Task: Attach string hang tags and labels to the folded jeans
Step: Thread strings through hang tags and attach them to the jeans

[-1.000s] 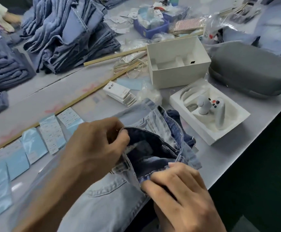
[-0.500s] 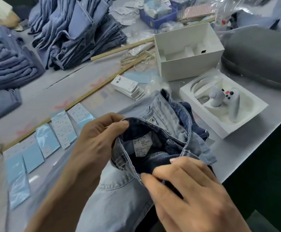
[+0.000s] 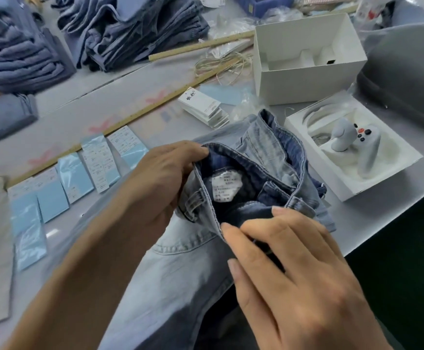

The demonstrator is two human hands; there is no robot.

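Light blue jeans lie on the grey table in front of me with the waistband pulled open. My left hand grips the far side of the waistband. My right hand pinches the near side between thumb and fingers. Inside the opening a white care label shows against the dark denim. A stack of white hang tags lies beyond the jeans. A bundle of pale strings sits further back. Blue and white labels lie in a row to the left.
Piles of folded jeans fill the back left. An open white box and a white tray with a game controller stand at the right, beside a grey case. A wooden ruler crosses the table. The table edge runs at the right.
The waistband has been spread wider, so the white care label inside now shows fully. Both hands keep their hold on the waistband.
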